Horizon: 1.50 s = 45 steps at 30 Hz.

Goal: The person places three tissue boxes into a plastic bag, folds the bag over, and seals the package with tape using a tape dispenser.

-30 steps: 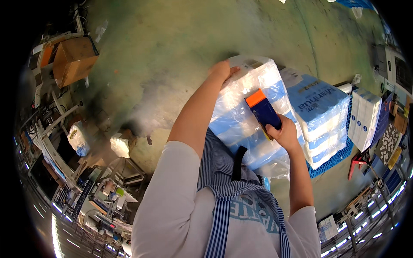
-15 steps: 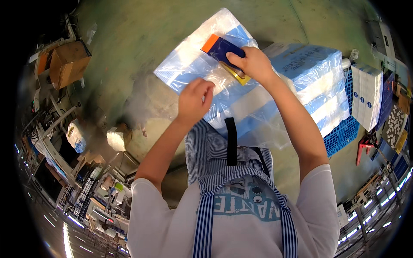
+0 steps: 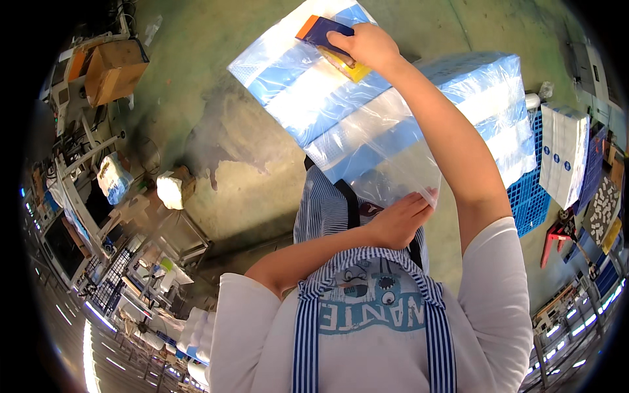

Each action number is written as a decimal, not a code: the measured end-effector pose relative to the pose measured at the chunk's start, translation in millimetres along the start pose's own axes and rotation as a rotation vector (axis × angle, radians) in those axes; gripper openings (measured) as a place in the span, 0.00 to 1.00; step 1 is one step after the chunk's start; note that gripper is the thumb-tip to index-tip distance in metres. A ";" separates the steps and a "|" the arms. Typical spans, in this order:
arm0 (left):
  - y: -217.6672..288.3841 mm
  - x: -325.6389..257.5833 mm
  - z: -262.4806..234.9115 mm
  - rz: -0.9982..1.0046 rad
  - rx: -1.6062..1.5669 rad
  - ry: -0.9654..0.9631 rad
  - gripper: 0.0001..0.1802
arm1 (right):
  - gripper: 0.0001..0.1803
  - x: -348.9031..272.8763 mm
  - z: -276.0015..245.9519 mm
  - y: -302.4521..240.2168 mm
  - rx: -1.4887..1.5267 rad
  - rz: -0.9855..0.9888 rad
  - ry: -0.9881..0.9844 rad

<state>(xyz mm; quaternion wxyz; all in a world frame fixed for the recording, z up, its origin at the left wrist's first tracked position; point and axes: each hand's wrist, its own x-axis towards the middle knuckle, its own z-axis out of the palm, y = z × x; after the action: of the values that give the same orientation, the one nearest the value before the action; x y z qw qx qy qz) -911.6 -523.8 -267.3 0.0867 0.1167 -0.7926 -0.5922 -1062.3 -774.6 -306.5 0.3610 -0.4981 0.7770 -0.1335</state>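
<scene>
My right hand (image 3: 370, 47) is closed round a flat dark-blue block with an orange end (image 3: 325, 31). A yellow piece (image 3: 354, 69) sticks out below the block, over the top of a large blue-and-white pack (image 3: 282, 75) wrapped in clear plastic. The exact kind of the block does not show. Close to my waist, my left hand (image 3: 401, 219) has its fingertips closed on the loose edge of the pack's clear plastic film (image 3: 409, 171). This film hangs slack off the near end of the pack.
More wrapped blue-and-white packs (image 3: 478, 98) stand to the right on a blue pallet (image 3: 529, 203). Beyond them are a white stack (image 3: 563, 150) and a red pallet-jack part (image 3: 555, 243). On the left stand a cardboard box (image 3: 114, 71) and a metal-framed machine (image 3: 82, 173).
My left hand has come from the pack's left side down and right to the film's near edge. My right hand has moved farther away and slightly left with the block.
</scene>
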 end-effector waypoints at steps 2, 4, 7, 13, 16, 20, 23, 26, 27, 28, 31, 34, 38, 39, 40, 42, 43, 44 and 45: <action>8.5 -16.7 -5.1 -0.032 0.099 0.099 0.27 | 0.31 -0.5 2.5 -2.9 0.027 0.006 -0.049; 12.5 -24.9 -20.1 -0.207 0.310 0.133 0.25 | 0.29 -0.4 4.8 -8.8 -0.027 0.018 -0.008; -8.3 -19.9 -11.4 -0.185 0.539 0.157 0.18 | 0.28 -0.1 1.5 -13.3 -0.038 0.023 0.026; -33.0 21.2 -7.7 0.109 0.529 0.262 0.09 | 0.29 3.2 4.0 -8.3 -0.083 0.018 0.052; -29.3 16.6 -7.6 0.120 0.387 0.262 0.10 | 0.31 -1.1 0.6 -12.9 -0.038 0.021 0.028; -18.3 19.2 16.0 0.144 0.175 0.422 0.09 | 0.33 -1.9 -2.9 -14.0 -0.073 0.027 -0.001; -7.1 27.2 44.5 -0.210 -0.316 0.608 0.12 | 0.33 0.2 -0.9 -15.0 -0.079 0.013 -0.003; -23.8 41.1 42.2 -0.581 -1.056 0.552 0.13 | 0.33 0.5 -0.4 -12.3 -0.034 0.025 -0.014; -23.3 44.2 35.6 -0.691 -1.213 0.533 0.13 | 0.33 0.1 0.5 -12.1 -0.046 0.030 -0.006; -19.7 42.7 30.4 -0.761 -1.194 0.557 0.11 | 0.33 -0.1 2.0 -12.4 -0.058 0.035 0.002; 3.5 33.8 8.6 -0.840 -1.347 0.705 0.11 | 0.33 1.1 2.2 -14.8 -0.056 0.015 0.023; 4.4 16.3 -4.7 -0.714 -1.469 0.629 0.16 | 0.33 3.0 2.6 -9.8 -0.033 0.017 0.017; 16.3 2.5 -31.7 -0.290 -0.330 0.346 0.24 | 0.33 1.3 -0.2 -12.3 -0.042 0.016 0.000; 16.4 3.3 -30.8 -0.237 -0.168 0.332 0.22 | 0.33 0.6 0.0 -12.7 -0.037 0.017 0.003; 15.0 5.8 -29.6 -0.183 -0.005 0.315 0.21 | 0.33 0.3 0.5 -12.6 -0.032 0.019 0.006; 5.6 17.5 -27.3 -0.051 0.266 0.342 0.18 | 0.32 2.9 0.0 -11.2 -0.042 0.022 0.025; -5.3 26.2 -24.8 0.023 0.374 0.387 0.17 | 0.30 5.2 2.0 -10.3 -0.057 0.023 0.037; -12.6 31.2 -23.2 0.090 0.481 0.433 0.15 | 0.29 5.2 4.2 -10.9 -0.070 0.024 0.041; -17.6 33.1 -20.9 0.127 0.497 0.419 0.15 | 0.29 5.3 4.6 -10.4 -0.074 0.023 0.044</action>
<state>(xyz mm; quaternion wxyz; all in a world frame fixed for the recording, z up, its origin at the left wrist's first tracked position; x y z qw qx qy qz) -936.0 -557.4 -278.3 0.2535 0.2041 -0.8835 -0.3370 -1053.3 -783.4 -306.1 0.3269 -0.4991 0.7947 -0.1115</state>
